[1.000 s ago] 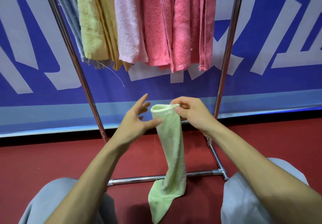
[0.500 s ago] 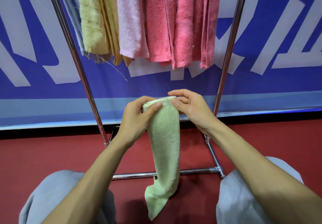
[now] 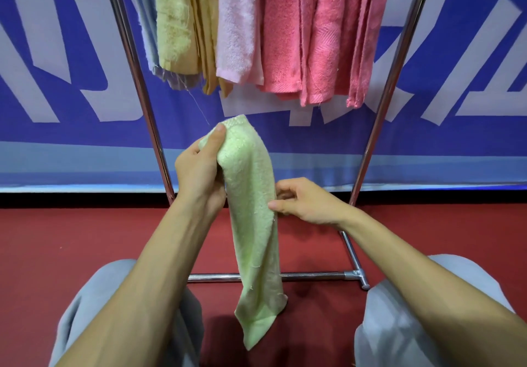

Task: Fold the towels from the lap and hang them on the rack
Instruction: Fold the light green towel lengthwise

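Left grip: clenched on the top of the towel, thumb pressed up the near face, fingers hidden behind. Right grip: pinching the towel's right edge about midway down, thumb and forefinger closed on the cloth. Hangs in the air between the knees, in front of the rack, tail dangling low over the floor and across the base bar. Touching the floor or not: cannot tell.

Most likely fault: layers sliding apart. Held only at the top and by one edge, so apt to unfold below the pinch, at the flared tail with its skewed corner. Could also drag on the floor if lowered, or catch on the base bar. Little free room higher up: rack crowded nearly pole to pole with hung towels, so may bunch up on the way in or knock a neighbour loose. Loose threads at those hems, apt to snag.

Pale green terry, soft and limp, nubby loops on the face, a flatter woven band at the top hem. Long narrow strip, slightly twisted. Overhead: yellow, pale pink and coral terry, one coral piece with a herringbone band, edges frayed. Rack of smooth shiny metal tube, slanted poles, T-joint at the foot. Floor red and matte.
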